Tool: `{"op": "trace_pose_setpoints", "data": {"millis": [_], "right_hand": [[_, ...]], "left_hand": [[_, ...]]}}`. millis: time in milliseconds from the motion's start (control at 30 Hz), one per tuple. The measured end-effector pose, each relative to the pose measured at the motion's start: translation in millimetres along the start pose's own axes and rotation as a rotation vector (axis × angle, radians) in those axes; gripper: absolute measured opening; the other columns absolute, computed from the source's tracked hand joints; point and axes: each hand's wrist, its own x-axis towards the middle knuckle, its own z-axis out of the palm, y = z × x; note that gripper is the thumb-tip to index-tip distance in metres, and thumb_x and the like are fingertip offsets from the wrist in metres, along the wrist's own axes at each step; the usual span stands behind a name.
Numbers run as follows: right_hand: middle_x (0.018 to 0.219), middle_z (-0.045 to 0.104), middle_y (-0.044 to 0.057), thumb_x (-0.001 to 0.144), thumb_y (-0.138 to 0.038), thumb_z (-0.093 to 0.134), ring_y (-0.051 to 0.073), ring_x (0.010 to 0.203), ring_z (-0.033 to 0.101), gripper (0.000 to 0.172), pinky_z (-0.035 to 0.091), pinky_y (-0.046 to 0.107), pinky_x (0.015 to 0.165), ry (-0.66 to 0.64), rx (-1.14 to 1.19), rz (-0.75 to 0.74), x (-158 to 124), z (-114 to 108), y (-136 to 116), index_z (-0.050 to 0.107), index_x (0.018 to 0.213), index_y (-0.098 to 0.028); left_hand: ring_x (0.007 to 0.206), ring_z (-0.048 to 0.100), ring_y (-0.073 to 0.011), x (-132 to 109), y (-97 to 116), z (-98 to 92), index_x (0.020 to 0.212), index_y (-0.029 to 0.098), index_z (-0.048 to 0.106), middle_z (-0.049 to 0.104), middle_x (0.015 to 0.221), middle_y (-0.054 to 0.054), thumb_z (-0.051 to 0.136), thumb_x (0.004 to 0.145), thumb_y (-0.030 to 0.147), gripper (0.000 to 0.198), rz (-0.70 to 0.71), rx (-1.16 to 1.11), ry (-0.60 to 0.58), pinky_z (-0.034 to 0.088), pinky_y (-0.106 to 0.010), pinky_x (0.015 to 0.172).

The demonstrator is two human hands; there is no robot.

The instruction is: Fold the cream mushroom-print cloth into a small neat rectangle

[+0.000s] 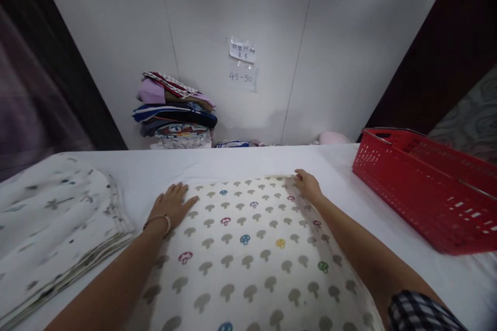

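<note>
A cream cloth (248,243) printed with grey and coloured mushrooms lies spread on the white-covered table, running toward me past the bottom of the view. On its far left corner my left hand (170,207) rests flat, fingers apart, with a bracelet at the wrist. My right hand (308,185) is at the far right corner, its fingers closed on the cloth's edge. Part of that grip is hidden. Along the right side the cloth passes beside my right forearm.
At the left lies a folded stack of white printed cloth (58,217). A red plastic basket (419,191) stands at the right. Behind the table's far edge are a pile of folded fabrics (176,111) and a white wall with handwritten paper notes (241,51).
</note>
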Motion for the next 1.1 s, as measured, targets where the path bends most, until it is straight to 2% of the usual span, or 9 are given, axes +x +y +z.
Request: {"op": "trace_pose_setpoints", "data": {"millis": [100, 200, 333, 433, 533, 633, 733, 933, 1100], "right_hand": [[0.102, 0.065, 0.005, 0.084, -0.02, 0.048, 0.017, 0.092, 0.056, 0.03, 0.038, 0.025, 0.079, -0.024, -0.082, -0.033, -4.0, -2.5, -6.3, 0.062, 0.11, -0.02], [0.099, 0.064, 0.006, 0.085, -0.018, 0.047, 0.017, 0.093, 0.055, 0.024, 0.036, 0.025, 0.083, -0.071, -0.153, -0.203, -23.9, -3.4, -16.5, 0.067, 0.097, -0.019], [0.096, 0.063, 0.007, 0.086, -0.017, 0.047, 0.017, 0.092, 0.054, 0.021, 0.036, 0.025, 0.081, -0.168, -0.129, -0.374, -56.9, 1.1, -24.0, 0.066, 0.094, -0.019], [0.093, 0.063, 0.005, 0.086, -0.019, 0.047, 0.017, 0.089, 0.055, 0.02, 0.038, 0.024, 0.078, -0.173, -0.025, -0.304, -60.7, 5.3, -19.0, 0.065, 0.091, -0.019], [0.095, 0.064, 0.005, 0.084, -0.018, 0.048, 0.016, 0.087, 0.055, 0.02, 0.038, 0.024, 0.079, -0.104, 0.009, -0.133, -43.2, 6.9, -9.8, 0.066, 0.091, -0.019], [0.11, 0.06, 0.008, 0.082, -0.017, 0.049, 0.017, 0.095, 0.054, 0.021, 0.038, 0.024, 0.083, -0.088, -0.086, -0.044, -21.6, 6.3, -4.1, 0.068, 0.091, -0.017], [0.126, 0.052, 0.008, 0.084, -0.019, 0.048, 0.021, 0.11, 0.046, 0.023, 0.037, 0.026, 0.086, -0.095, -0.243, -0.05, -8.9, 5.6, -4.5, 0.07, 0.092, -0.018], [0.1, 0.064, 0.011, 0.085, -0.017, 0.046, 0.021, 0.096, 0.05, 0.025, 0.037, 0.028, 0.08, -0.092, -0.35, -0.062, -4.0, 6.9, -9.9, 0.07, 0.09, -0.016], [0.102, 0.062, 0.009, 0.087, -0.015, 0.044, 0.02, 0.096, 0.049, 0.026, 0.034, 0.028, 0.082, -0.027, -0.385, -0.168, -11.0, 7.3, -10.4, 0.068, 0.096, -0.017]], "left_hand": [[0.14, 0.008, -0.0235, 1.2, -0.4, 1.4, 0.142, 0.016, 0.025, 0.015, 0.152, -0.005, 0.023, 0.082, 0.059, 0.074, 0.011, -0.002, 0.011, 0.016, -0.047, 0.113], [0.14, 0.009, -0.0239, 2.5, -1.2, 3.1, 0.142, 0.015, 0.025, 0.015, 0.152, -0.005, 0.024, 0.082, 0.059, 0.074, 0.013, -0.003, 0.014, 0.016, -0.047, 0.112], [0.14, 0.01, -0.0248, 3.4, -1.8, 3.8, 0.142, 0.015, 0.026, 0.016, 0.152, -0.006, 0.025, 0.082, 0.059, 0.074, 0.02, -0.01, 0.029, 0.017, -0.047, 0.112], [0.14, 0.011, -0.0253, 3.0, -1.0, 2.9, 0.142, 0.015, 0.027, 0.017, 0.151, -0.006, 0.025, 0.082, 0.058, 0.073, 0.021, -0.012, 0.028, 0.018, -0.047, 0.112], [0.14, 0.011, -0.025, 2.3, -0.1, 1.6, 0.142, 0.015, 0.027, 0.017, 0.151, -0.006, 0.025, 0.082, 0.058, 0.073, 0.018, -0.008, 0.021, 0.018, -0.047, 0.112], [0.14, 0.01, -0.0249, 1.8, -0.4, 0.9, 0.142, 0.015, 0.026, 0.016, 0.151, -0.006, 0.025, 0.082, 0.058, 0.074, 0.014, -0.009, 0.018, 0.018, -0.047, 0.112], [0.14, 0.01, -0.0247, 2.2, -1.2, 1.5, 0.142, 0.015, 0.026, 0.016, 0.152, -0.005, 0.025, 0.082, 0.059, 0.074, 0.016, -0.008, 0.019, 0.017, -0.048, 0.112], [0.14, 0.009, -0.0237, 4.0, -2.2, 3.8, 0.142, 0.015, 0.025, 0.015, 0.152, -0.005, 0.023, 0.082, 0.06, 0.075, 0.018, 0.0, 0.016, 0.016, -0.047, 0.112], [0.14, 0.008, -0.0236, 5.1, -4.2, 6.5, 0.142, 0.017, 0.025, 0.014, 0.152, -0.005, 0.024, 0.082, 0.06, 0.075, 0.015, -0.009, 0.02, 0.016, -0.047, 0.113]]}}
